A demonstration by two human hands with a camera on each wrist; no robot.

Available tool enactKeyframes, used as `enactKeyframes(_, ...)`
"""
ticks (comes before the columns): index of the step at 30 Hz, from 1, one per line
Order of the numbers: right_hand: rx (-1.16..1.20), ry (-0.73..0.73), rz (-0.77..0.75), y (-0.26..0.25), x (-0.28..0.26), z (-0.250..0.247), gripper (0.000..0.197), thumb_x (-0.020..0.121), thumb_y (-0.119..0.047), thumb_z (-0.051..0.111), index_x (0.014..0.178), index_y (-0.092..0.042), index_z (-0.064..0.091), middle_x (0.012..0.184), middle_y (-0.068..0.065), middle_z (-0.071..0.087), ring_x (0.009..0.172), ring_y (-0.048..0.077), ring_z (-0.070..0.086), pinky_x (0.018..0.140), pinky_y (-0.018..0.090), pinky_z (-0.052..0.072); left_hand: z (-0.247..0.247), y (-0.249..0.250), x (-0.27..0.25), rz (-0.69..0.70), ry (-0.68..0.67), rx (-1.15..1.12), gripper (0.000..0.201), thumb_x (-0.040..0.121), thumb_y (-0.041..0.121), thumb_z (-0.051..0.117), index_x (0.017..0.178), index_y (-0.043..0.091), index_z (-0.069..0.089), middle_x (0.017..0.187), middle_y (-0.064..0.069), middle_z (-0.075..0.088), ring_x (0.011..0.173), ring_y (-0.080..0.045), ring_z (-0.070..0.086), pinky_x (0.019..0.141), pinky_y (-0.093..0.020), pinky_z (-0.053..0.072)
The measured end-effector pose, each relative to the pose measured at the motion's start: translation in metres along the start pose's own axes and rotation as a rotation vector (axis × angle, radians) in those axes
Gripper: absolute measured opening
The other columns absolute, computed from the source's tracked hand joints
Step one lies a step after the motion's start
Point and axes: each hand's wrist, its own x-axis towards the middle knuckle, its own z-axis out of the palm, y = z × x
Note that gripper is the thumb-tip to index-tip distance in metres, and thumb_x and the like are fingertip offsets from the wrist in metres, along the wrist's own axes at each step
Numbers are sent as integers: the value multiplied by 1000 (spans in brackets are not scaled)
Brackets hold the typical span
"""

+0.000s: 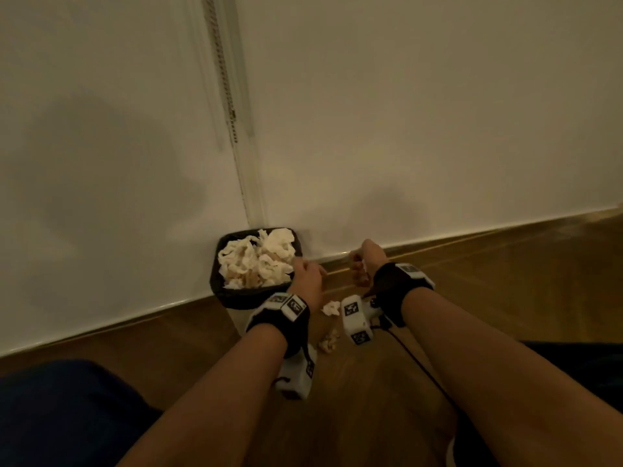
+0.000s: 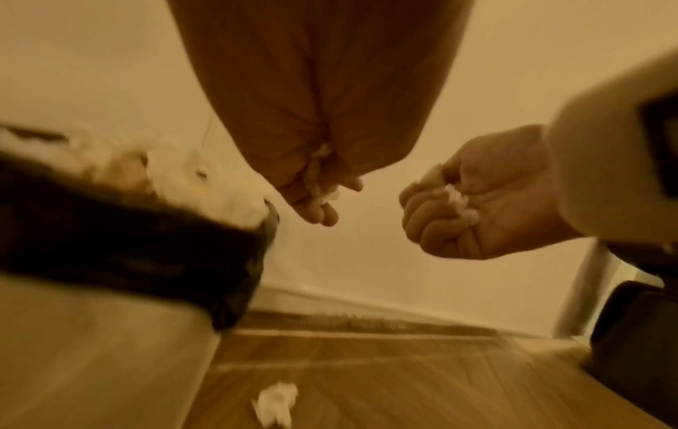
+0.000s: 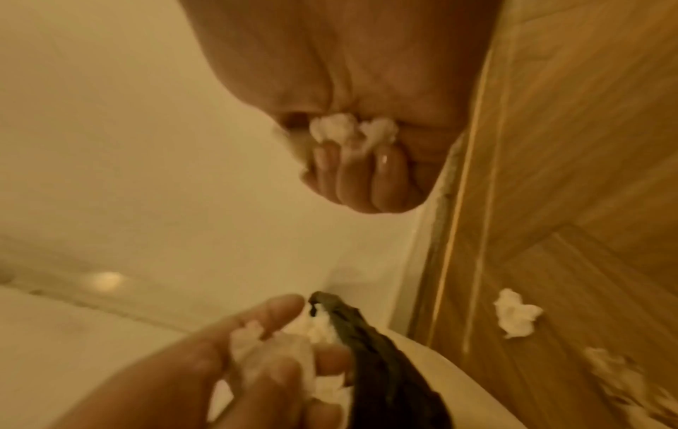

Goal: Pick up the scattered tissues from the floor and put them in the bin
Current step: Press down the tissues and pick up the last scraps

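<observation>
Both hands carry tissue beside the very full bin (image 1: 236, 299), centre of frame.
The left hand (image 1: 307, 274) and the right hand (image 1: 365, 261) each grip a wad; dropped on that heap, it may roll off.

The black-lined bin (image 1: 236, 298) stands against the wall at 11 o'clock, heaped with crumpled white tissues (image 1: 256, 257). Two more crumpled tissues lie on the floor at 6 o'clock (image 1: 331, 308), (image 1: 329, 342).

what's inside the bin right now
The bin, lined with a dark bag, holds a heap of crumpled white tissues that nearly reaches its rim. Whatever lies under that heap is covered, so the bottom cannot be seen.
</observation>
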Motion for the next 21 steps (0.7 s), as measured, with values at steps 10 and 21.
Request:
enactKeyframes(10, -654, -64, -244, -47, 18, 72, 39, 93, -17, 49, 129, -2, 52, 90, 8, 57, 65, 16, 54, 66, 30, 44, -118, -60, 10, -185, 393, -449, 11, 90, 7, 55, 88, 12, 65, 93, -17, 70, 61, -15, 65, 56, -24, 55)
enactKeyframes(21, -737, -12, -456, 1, 39, 133, 26, 96, -5, 43, 102, 2, 68, 101, 19, 66, 77, 27, 61, 87, 35, 50, -74, -106, 13, -267, 531, -173, 29, 88, 0, 48, 95, 14, 72, 114, -10, 61, 97, -25, 61, 85, -24, 47)
